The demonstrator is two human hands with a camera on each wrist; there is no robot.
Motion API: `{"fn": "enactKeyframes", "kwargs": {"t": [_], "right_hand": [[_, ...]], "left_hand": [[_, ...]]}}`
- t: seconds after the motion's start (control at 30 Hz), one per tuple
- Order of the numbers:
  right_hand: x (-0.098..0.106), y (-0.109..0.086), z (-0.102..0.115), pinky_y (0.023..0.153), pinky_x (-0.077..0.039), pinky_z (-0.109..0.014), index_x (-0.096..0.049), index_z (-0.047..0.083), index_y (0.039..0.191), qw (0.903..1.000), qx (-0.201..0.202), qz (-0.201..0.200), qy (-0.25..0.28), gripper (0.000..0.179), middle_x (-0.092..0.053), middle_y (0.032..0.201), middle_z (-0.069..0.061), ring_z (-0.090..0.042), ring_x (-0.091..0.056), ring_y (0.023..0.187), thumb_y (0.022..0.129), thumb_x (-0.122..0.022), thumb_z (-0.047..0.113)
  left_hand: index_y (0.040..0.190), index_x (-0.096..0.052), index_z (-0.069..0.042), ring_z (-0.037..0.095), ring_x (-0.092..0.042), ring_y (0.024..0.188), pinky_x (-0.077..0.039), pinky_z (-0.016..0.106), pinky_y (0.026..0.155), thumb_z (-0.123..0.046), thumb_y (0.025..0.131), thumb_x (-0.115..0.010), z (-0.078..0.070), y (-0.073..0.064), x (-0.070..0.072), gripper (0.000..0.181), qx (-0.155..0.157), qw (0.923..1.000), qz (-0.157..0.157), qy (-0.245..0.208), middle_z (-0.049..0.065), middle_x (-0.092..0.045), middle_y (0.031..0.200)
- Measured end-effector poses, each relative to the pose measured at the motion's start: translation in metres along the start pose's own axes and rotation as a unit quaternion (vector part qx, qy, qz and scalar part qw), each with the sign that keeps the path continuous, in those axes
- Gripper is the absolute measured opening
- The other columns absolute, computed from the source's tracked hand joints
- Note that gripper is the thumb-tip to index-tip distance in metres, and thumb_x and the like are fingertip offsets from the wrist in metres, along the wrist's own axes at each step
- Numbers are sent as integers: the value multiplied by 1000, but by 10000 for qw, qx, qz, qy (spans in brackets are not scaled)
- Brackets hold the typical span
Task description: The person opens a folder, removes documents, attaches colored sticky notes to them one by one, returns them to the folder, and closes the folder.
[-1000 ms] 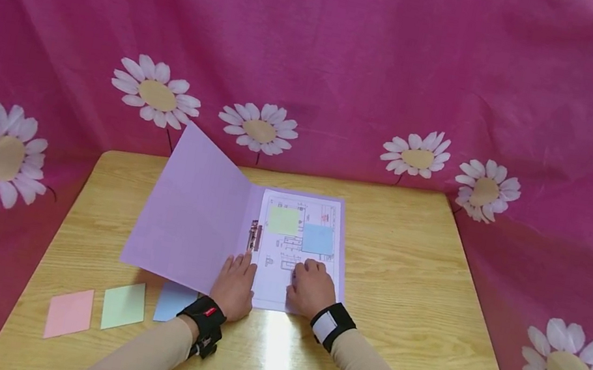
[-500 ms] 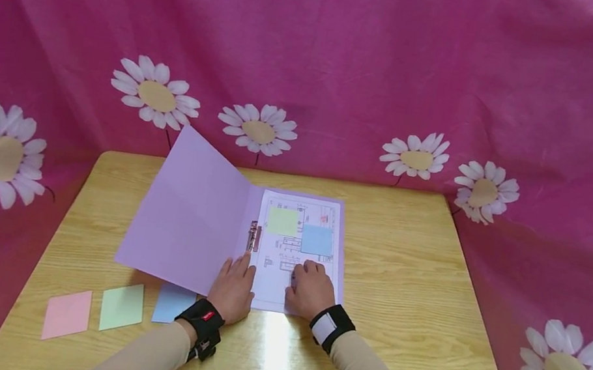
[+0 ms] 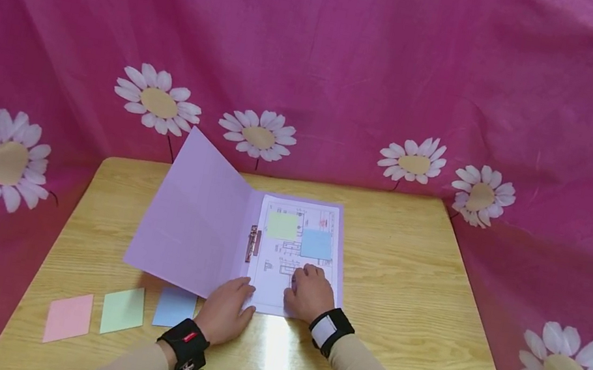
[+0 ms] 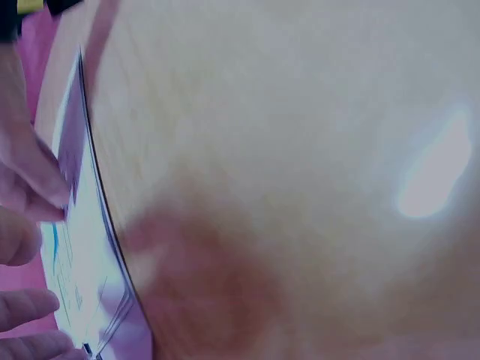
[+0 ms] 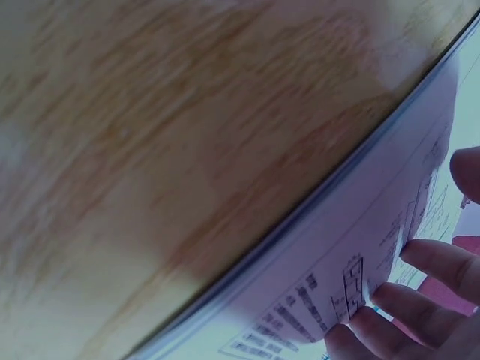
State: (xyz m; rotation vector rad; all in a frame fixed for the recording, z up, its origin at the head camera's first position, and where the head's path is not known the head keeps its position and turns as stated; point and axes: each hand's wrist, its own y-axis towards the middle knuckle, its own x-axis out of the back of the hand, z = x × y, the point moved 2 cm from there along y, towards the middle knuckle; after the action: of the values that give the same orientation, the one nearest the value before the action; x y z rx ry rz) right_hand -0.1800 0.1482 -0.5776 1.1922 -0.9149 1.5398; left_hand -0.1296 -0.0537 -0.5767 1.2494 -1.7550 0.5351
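A lilac folder (image 3: 195,220) lies on the table with its cover standing tilted to the left. Inside it, beside a metal clip (image 3: 251,244), are white sheets with printed drawings (image 3: 268,292). One yellow-green paper square (image 3: 282,225) and one blue square (image 3: 317,244) lie on the top sheet. My right hand (image 3: 312,293) rests its bent fingertips on that sheet below the blue square; the right wrist view shows these fingers (image 5: 442,270) spread on the print. At the folder's lower edge, near the spine, my left hand (image 3: 224,312) holds nothing, its fingers loose and apart.
On the wooden table (image 3: 404,283), to the front left, lie a pink square (image 3: 68,318), a green square (image 3: 123,310) and a blue square (image 3: 175,307) partly under the tilted cover. A magenta daisy-print cloth (image 3: 351,76) hangs behind and at both sides.
My left hand has drawn back from beside the clip toward the folder's lower edge and a little left. The right hand stays on the sheet. The head view has tilted slightly.
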Motion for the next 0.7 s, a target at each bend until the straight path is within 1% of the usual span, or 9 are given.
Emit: {"fn": "enactKeyframes", "kwargs": {"t": [0.07, 0.13, 0.23, 0.33, 0.43, 0.5, 0.57, 0.63, 0.7], "right_hand": [[0, -1, 0, 86, -48, -43, -55, 15, 77, 10000, -16, 8, 54, 14, -58, 102, -10, -32, -53, 105, 81, -62, 26], [-1, -1, 0, 87, -47, -43, -56, 14, 78, 10000, -28, 3, 92, 14, -58, 104, -10, -32, -53, 106, 82, -60, 26], [-3, -2, -3, 88, -47, -43, -57, 13, 80, 10000, -10, -40, 77, 14, -59, 106, -10, -32, -53, 107, 83, -60, 27], [-5, -1, -5, 86, -48, -42, -57, 13, 79, 9999, -7, -120, 11, 15, -59, 104, -10, -32, -53, 105, 83, -59, 27], [-6, -1, -7, 85, -48, -42, -57, 13, 80, 9999, -30, -162, -17, 15, -59, 103, -10, -31, -53, 104, 83, -59, 28], [-6, -1, -7, 87, -48, -43, -58, 13, 81, 9998, -41, -170, 4, 15, -59, 104, -10, -32, -53, 105, 83, -59, 27], [-6, -1, -8, 87, -48, -43, -60, 11, 83, 9999, -16, -152, 78, 16, -59, 105, -11, -33, -53, 106, 83, -59, 27], [-5, 0, -9, 88, -47, -45, -60, 11, 84, 9998, -31, -89, 198, 17, -58, 107, -12, -34, -52, 108, 82, -58, 27], [-5, 0, -11, 90, -47, -45, -60, 11, 83, 9996, -93, -4, 271, 18, -58, 112, -13, -34, -51, 112, 81, -57, 29]], "left_hand": [[112, -65, 1, 30, -57, 111, -44, 42, 96, -18, 86, -66, 0, -12, 7, 32, 88, 9998, -1, -159, 16, -62, 117], [107, -67, -2, 24, -59, 104, -47, 38, 91, -14, 86, -67, 4, -24, 16, 24, 72, 9995, -208, -238, 10, -65, 108], [94, -68, -9, 13, -61, 86, -51, 31, 74, -10, 83, -68, 14, -40, 32, 11, -287, 9965, -762, -170, -1, -64, 92], [81, -65, -17, 4, -52, 69, -45, 22, 58, -8, 81, -69, 28, -54, 45, 9, -738, 9903, -1174, 90, -10, -56, 79], [75, -62, -18, 5, -49, 65, -42, 23, 54, -9, 77, -69, 52, -68, 53, 11, -786, 9861, -1405, 411, -11, -53, 74], [74, -64, -14, 13, -55, 69, -46, 30, 59, -7, 76, -68, 72, -73, 60, 9, -434, 9852, -1556, 577, -5, -57, 76], [78, -66, -9, 25, -60, 76, -48, 41, 66, -5, 76, -67, 91, -75, 71, 5, 187, 9844, -1692, 452, 4, -63, 80], [88, -68, -3, 34, -62, 85, -50, 48, 73, -4, 80, -65, 109, -72, 84, 9, 1037, 9798, -1707, 15, 14, -65, 89], [103, -66, 1, 37, -62, 92, -49, 50, 79, -6, 87, -60, 121, -65, 98, 18, 1787, 9694, -1578, -587, 21, -65, 99]]}}
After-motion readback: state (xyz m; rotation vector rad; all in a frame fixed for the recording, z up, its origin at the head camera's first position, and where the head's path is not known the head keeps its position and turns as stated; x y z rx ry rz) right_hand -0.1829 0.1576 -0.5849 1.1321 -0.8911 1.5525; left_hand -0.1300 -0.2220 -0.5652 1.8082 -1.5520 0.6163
